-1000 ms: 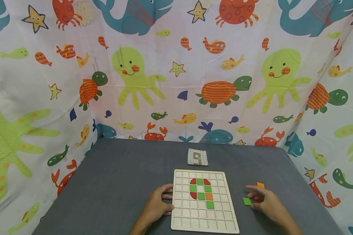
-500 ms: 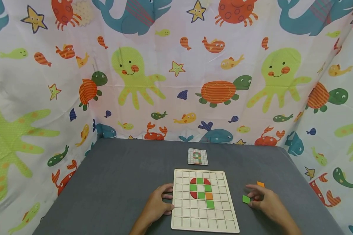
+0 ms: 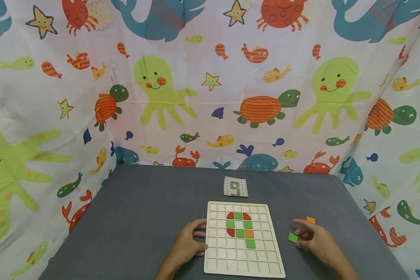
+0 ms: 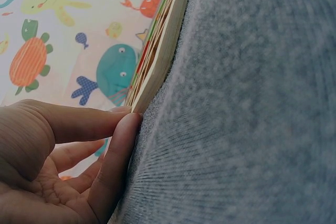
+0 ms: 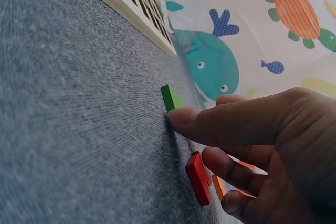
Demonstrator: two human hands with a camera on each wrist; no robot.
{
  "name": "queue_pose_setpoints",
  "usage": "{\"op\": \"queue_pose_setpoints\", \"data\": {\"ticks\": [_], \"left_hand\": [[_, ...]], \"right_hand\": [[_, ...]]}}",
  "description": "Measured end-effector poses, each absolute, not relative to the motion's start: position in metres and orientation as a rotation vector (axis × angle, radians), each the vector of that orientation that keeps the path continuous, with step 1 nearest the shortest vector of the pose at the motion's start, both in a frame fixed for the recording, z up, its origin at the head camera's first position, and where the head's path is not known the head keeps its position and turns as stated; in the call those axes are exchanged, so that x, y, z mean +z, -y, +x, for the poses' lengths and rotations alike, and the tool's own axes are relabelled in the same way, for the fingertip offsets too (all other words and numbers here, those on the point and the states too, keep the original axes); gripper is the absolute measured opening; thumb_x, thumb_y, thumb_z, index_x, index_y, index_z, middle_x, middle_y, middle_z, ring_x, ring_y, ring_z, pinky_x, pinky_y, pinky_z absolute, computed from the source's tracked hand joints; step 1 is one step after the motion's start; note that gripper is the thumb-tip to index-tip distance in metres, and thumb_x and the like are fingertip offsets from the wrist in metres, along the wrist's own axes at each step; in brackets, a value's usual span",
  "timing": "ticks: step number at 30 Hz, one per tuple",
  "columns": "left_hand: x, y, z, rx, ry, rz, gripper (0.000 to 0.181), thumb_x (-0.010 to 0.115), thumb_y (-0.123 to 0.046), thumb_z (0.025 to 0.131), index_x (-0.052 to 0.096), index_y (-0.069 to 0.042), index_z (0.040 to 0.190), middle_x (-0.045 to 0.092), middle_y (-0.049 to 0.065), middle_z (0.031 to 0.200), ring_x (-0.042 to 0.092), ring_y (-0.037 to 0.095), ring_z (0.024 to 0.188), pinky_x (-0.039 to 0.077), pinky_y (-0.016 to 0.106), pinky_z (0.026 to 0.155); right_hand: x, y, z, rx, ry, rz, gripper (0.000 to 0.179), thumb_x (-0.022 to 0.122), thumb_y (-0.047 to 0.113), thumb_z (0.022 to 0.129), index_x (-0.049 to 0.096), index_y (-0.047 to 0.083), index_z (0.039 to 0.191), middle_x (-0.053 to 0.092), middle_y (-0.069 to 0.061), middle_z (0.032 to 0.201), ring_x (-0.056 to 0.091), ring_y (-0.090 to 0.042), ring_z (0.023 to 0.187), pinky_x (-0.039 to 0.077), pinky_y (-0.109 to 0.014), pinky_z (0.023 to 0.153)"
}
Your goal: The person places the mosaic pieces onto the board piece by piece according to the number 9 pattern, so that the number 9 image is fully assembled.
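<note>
A wooden grid board [image 3: 245, 264] lies on the table, with red, green and orange tiles set in some squares. Along its left edge rests my left hand [image 3: 187, 241]; in the left wrist view the thumb and a finger come together at the board's rim [image 4: 160, 59]. My right hand [image 3: 315, 239] is over loose tiles to the right, its thumb tip against a green tile [image 5: 170, 98]. The index finger is apart from that tile. Below the bent fingers lies a red tile [image 5: 198, 178], mostly hidden from the head view. An orange tile [image 3: 310, 220] shows behind the hand.
Beyond the board lies a small card [image 3: 235, 186] printed with a coloured grid pattern. A dark grey cloth [image 3: 154, 202] covers the table. Hanging cloth [image 3: 210, 116] with sea animals encloses the back and both sides.
The green tile has turned slightly in place against my right thumb, and now sits a little higher in the head view. My left hand and the board have not moved.
</note>
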State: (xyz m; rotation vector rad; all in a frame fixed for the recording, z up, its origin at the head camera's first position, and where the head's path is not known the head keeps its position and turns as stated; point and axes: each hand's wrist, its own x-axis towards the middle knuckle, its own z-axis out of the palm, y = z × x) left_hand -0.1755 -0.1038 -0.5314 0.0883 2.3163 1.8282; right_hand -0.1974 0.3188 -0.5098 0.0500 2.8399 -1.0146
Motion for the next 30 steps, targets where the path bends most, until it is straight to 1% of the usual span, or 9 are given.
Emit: {"op": "queue_pose_setpoints", "data": {"ticks": [3, 10, 18, 25, 30], "left_hand": [[-0.531, 0.104, -0.176, 1.828, -2.316, 0.085, 0.076, 0.080, 0.018, 0.075, 0.061, -0.005, 0.144, 0.061, 0.016, 0.134, 0.065, 0.029, 0.113, 0.064, 0.039, 0.060], [-0.532, 0.103, -0.176, 1.819, -2.320, 0.066, 0.076, 0.081, 0.018, 0.075, 0.062, -0.006, 0.144, 0.062, 0.015, 0.134, 0.066, 0.029, 0.112, 0.064, 0.039, 0.059], [-0.531, 0.104, -0.176, 1.821, -2.315, 0.063, 0.076, 0.082, 0.017, 0.075, 0.062, -0.007, 0.144, 0.061, 0.015, 0.134, 0.065, 0.029, 0.113, 0.064, 0.039, 0.059], [-0.531, 0.104, -0.176, 1.812, -2.322, 0.065, 0.076, 0.081, 0.017, 0.075, 0.062, -0.006, 0.144, 0.062, 0.015, 0.134, 0.065, 0.029, 0.113, 0.064, 0.038, 0.058], [-0.532, 0.104, -0.176, 1.818, -2.318, 0.072, 0.076, 0.081, 0.017, 0.075, 0.061, -0.006, 0.145, 0.061, 0.015, 0.135, 0.065, 0.029, 0.113, 0.064, 0.038, 0.059]], "right_hand": [[-0.510, -0.318, -0.197, -1.021, -2.837, 0.046, 0.066, 0.092, 0.003, 0.074, 0.069, 0.006, 0.136, 0.074, 0.001, 0.100, 0.061, -0.017, 0.088, 0.050, -0.030, 0.072], [-0.512, -0.317, -0.199, -1.006, -2.837, 0.052, 0.066, 0.092, 0.003, 0.075, 0.068, 0.005, 0.137, 0.073, 0.002, 0.098, 0.061, -0.017, 0.087, 0.051, -0.030, 0.072], [-0.510, -0.314, -0.200, -1.079, -2.811, 0.087, 0.068, 0.091, 0.003, 0.078, 0.065, 0.004, 0.140, 0.076, 0.000, 0.101, 0.066, -0.016, 0.090, 0.057, -0.034, 0.075], [-0.505, -0.305, -0.193, -1.135, -2.785, 0.013, 0.066, 0.091, 0.006, 0.079, 0.066, 0.005, 0.140, 0.076, 0.000, 0.101, 0.068, -0.015, 0.090, 0.057, -0.028, 0.073], [-0.503, -0.298, -0.191, -1.190, -2.765, -0.048, 0.065, 0.091, 0.005, 0.079, 0.067, 0.006, 0.139, 0.076, -0.001, 0.102, 0.068, -0.016, 0.090, 0.057, -0.027, 0.074]]}}
